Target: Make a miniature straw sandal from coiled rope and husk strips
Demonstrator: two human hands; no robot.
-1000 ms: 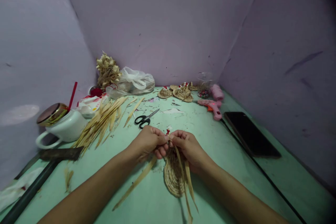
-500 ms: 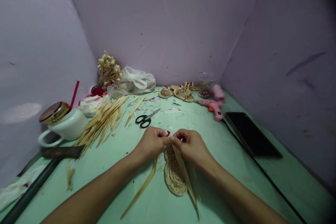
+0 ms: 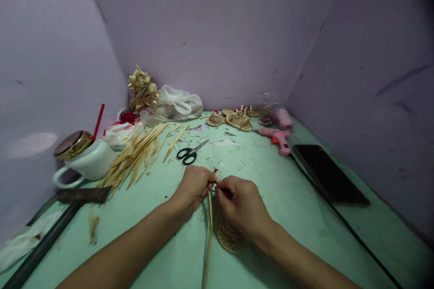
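Pinched closed, my left hand (image 3: 195, 187) grips the top end of a coiled, woven straw piece (image 3: 228, 237). A small red bit (image 3: 215, 170) sticks up there beside its fingertips. My right hand (image 3: 239, 203) is closed too, its thumb and finger pinching right by the left fingertips. What lies inside that pinch is hidden. The right hand covers the upper part of the woven piece; its rounded lower end shows below. From between the two hands a long dried leaf strip (image 3: 208, 239) hangs down toward the table's near edge.
Black-handled scissors (image 3: 190, 153) lie ahead of my hands. To the left are loose leaf strips (image 3: 135, 153), a white mug (image 3: 93, 160) and a hammer-like tool (image 3: 84, 195). Finished straw pieces (image 3: 237, 119), a pink glue gun (image 3: 278, 139) and a black phone (image 3: 330, 174) are beyond and right.
My right hand has moved slightly down and turned over the woven piece. The left-hanging leaf strip has swung toward the middle; the strip that lay across the woven piece no longer shows.
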